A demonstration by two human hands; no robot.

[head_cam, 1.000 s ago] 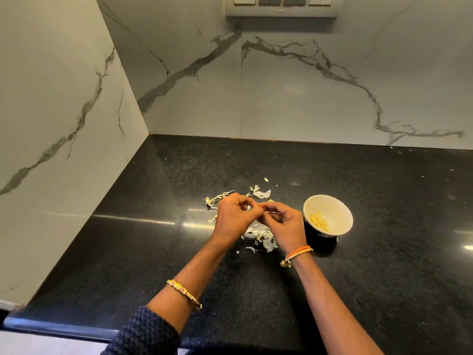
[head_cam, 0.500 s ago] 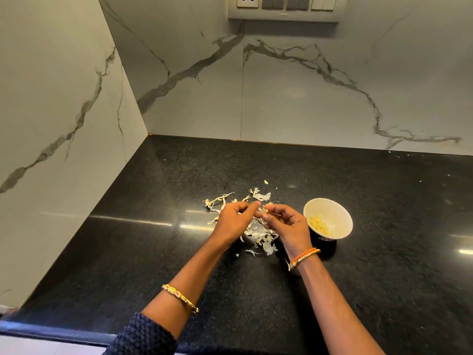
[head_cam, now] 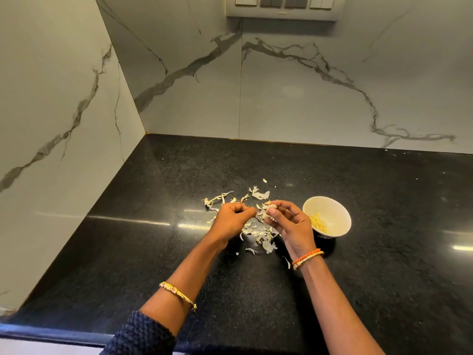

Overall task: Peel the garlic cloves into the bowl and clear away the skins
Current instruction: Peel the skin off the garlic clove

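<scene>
Head view: right hand [head_cam: 290, 221] pinches a garlic clove [head_cam: 269, 207] at its fingertips; left hand [head_cam: 234, 217], fingers curled, sits just beside it, its grip unclear. Both hover over garlic skins [head_cam: 258, 231] scattered on the black bench [head_cam: 384, 252]. Peeled cloves [head_cam: 318, 222] lie in the white bowl [head_cam: 335, 208] beside the right hand.

A black speckled stone desk [head_cam: 158, 252] fills the lower half of the frame, its glossy top catching long pale streaks of light at left centre and at the right edge, with a rounded front lip along the bottom left. Two walls of pale marble-look tile meet in a corner at the upper left of the frame: the left wall [head_cam: 51, 111] and the back wall [head_cam: 320, 98], both crossed by dark grey veins. At the top centre a grey switch panel [head_cam: 284, 7] with a socket and several rocker switches sits on the back wall.
</scene>
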